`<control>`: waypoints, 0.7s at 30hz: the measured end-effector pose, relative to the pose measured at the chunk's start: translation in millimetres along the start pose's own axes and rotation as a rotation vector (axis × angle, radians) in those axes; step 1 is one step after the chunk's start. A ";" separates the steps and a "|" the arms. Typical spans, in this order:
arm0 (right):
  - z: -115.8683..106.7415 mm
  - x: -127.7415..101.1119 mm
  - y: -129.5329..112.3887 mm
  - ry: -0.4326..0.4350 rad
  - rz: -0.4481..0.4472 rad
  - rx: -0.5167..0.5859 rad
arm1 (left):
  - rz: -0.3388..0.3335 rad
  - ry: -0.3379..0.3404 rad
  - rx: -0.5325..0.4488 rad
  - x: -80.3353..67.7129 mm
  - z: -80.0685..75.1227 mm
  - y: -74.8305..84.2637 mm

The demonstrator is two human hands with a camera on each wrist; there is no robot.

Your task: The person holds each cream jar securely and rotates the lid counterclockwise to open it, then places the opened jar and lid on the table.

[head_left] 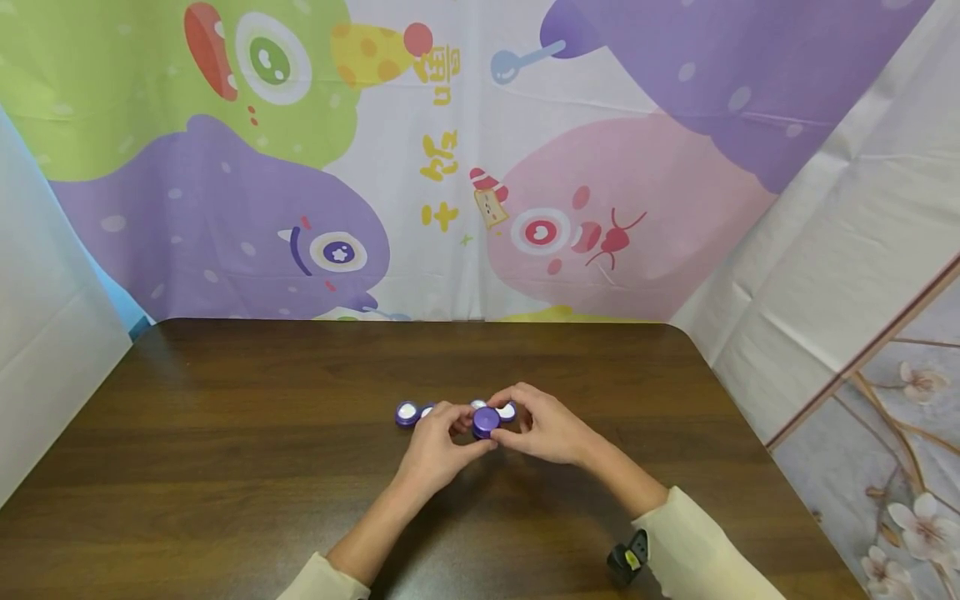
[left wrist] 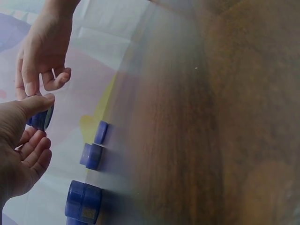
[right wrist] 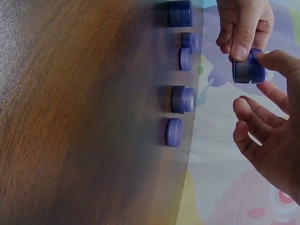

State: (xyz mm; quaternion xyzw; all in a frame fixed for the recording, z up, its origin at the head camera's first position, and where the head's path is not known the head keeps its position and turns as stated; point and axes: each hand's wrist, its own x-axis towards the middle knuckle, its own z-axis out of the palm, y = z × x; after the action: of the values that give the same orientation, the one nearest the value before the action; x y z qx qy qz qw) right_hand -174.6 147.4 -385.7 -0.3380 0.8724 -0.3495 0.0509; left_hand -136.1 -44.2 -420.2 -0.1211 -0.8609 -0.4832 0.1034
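Observation:
A small purple jar with its lid (head_left: 486, 422) is held just above the brown table (head_left: 225, 467) at its middle. My left hand (head_left: 459, 433) pinches it from the left, and my right hand (head_left: 512, 423) grips it from the right with thumb and fingertips. The same jar (right wrist: 248, 70) shows in the right wrist view between both thumbs. In the left wrist view it (left wrist: 42, 118) is mostly hidden behind my left thumb. Which part each hand holds I cannot tell.
More small purple jars and lids lie on the table behind my hands: one open jar (head_left: 407, 413) to the left, another (head_left: 507, 410) behind my right fingers. A cartoon cloth backdrop (head_left: 450, 167) hangs past the far edge. White sheets close both sides.

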 end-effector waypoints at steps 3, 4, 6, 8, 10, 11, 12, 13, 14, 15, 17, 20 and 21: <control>-0.4 -0.1 -1.0 0.001 0.007 0.002 | 0.002 0.005 0.005 -0.1 0.0 -1.0; -0.4 -0.2 -1.4 0.006 0.015 0.004 | 0.001 0.007 0.006 -0.1 -0.1 -1.2; -0.4 0.0 -2.0 0.018 0.026 0.004 | 0.006 0.010 0.012 0.0 -0.2 -1.9; -0.2 0.2 -2.2 0.024 0.038 0.003 | 0.007 0.009 0.011 0.1 -0.2 -2.0; 0.1 0.5 -1.6 0.024 0.042 -0.003 | 0.009 0.005 0.008 -0.1 -0.4 -1.8; 0.3 0.7 -1.2 0.018 0.039 -0.004 | 0.010 0.003 0.007 -0.2 -0.4 -1.7; 0.4 0.8 -1.0 0.012 0.036 -0.003 | 0.006 0.002 0.004 -0.4 -0.5 -1.3; 0.5 1.0 -0.7 0.005 0.031 -0.005 | 0.007 0.001 0.005 -0.4 -0.5 -1.4; 0.5 0.9 -0.5 -0.001 0.027 -0.005 | 0.006 0.000 0.004 -0.5 -0.4 -1.4; 0.6 0.9 -0.3 -0.007 0.023 -0.005 | 0.006 0.000 0.004 -0.6 -0.3 -1.6; 0.5 0.8 -0.2 -0.017 0.019 -0.006 | 0.005 0.000 0.005 -0.6 0.0 -2.0; 0.4 0.5 -0.3 -0.010 0.022 -0.004 | 0.003 0.002 0.005 -0.3 0.2 -2.3; 0.5 0.5 -0.3 -0.003 0.024 -0.001 | 0.003 0.002 0.007 -0.2 0.2 -2.4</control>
State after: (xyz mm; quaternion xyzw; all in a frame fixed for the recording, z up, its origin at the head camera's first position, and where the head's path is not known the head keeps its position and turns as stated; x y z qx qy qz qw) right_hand -174.7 146.7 -385.8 -0.3282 0.8765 -0.3478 0.0560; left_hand -136.6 -45.3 -422.3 -0.1215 -0.8623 -0.4803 0.1053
